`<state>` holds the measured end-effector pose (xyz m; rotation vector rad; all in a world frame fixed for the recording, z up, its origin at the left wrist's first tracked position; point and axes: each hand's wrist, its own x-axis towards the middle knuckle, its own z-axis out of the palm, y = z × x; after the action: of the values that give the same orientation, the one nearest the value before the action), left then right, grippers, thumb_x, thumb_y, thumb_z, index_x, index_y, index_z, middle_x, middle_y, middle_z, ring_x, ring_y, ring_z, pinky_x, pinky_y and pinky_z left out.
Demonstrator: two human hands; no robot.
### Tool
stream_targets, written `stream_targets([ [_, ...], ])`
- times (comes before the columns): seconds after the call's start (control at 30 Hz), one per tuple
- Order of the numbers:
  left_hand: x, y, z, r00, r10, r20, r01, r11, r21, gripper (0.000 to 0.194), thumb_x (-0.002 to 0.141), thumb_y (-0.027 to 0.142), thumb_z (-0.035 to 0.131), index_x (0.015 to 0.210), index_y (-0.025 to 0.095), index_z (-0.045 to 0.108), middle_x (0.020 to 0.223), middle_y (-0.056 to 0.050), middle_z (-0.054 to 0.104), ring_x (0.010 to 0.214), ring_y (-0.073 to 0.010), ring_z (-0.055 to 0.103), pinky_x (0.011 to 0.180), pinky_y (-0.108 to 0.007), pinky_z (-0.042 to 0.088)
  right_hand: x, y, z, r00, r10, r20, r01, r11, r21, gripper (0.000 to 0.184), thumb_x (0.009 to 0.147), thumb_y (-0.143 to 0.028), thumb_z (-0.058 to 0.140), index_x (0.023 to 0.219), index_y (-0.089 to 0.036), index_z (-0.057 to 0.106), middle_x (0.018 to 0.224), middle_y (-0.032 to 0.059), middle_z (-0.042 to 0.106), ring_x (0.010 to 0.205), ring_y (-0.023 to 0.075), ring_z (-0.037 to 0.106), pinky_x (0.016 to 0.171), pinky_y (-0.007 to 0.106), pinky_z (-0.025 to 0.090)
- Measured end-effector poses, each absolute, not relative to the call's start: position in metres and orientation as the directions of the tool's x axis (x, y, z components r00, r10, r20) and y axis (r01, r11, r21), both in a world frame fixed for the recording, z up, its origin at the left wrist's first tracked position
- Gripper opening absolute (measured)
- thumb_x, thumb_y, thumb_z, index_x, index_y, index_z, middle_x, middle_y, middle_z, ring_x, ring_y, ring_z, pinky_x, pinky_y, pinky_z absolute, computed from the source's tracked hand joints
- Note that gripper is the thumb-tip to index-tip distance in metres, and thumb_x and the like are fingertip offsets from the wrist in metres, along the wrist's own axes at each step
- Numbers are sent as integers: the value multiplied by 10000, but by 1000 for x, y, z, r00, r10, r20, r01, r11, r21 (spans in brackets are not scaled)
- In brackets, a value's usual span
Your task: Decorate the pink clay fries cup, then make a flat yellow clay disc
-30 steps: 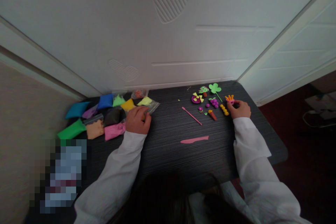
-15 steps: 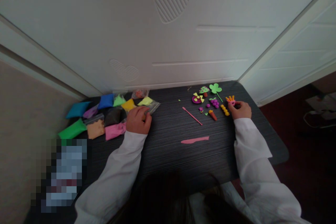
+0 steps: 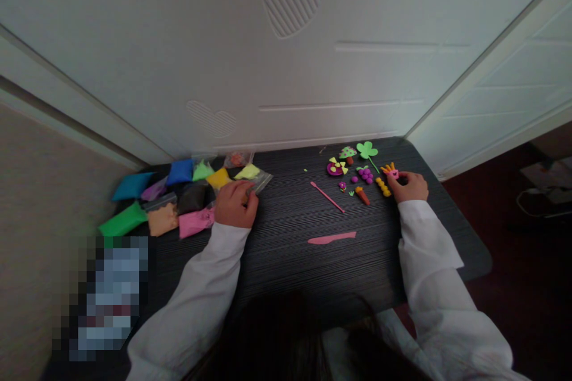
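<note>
From where I stood, the right hand (image 3: 410,186) had its thumb and forefinger nearly together, pinching the pink side of a small model carton of fries (image 3: 393,174). The carton sat at the fingertips, on their left, its orange sticks poking up clear of them, near the right end of the dark table (image 3: 277,250). A string of yellow clay balls (image 3: 383,187) lay just beside it. The left hand (image 3: 235,203) rested, fingers curled, among the clay bags (image 3: 192,222); whether it gripped one, I couldn't tell.
</note>
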<state>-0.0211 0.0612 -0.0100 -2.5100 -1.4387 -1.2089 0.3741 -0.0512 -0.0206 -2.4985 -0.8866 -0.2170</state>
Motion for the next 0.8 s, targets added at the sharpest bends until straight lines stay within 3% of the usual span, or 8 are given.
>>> stream_targets([
  [0.8, -22, 61, -10, 298, 712, 636, 750, -587, 306, 204, 697, 221, 495, 855, 142, 597, 874, -82, 580, 867, -194, 521, 820, -338, 414, 375, -51, -23, 781, 551, 294, 624, -673, -397, 400, 583, -504, 534, 810, -188, 625, 901, 87, 554, 846, 244, 493, 759, 402, 375],
])
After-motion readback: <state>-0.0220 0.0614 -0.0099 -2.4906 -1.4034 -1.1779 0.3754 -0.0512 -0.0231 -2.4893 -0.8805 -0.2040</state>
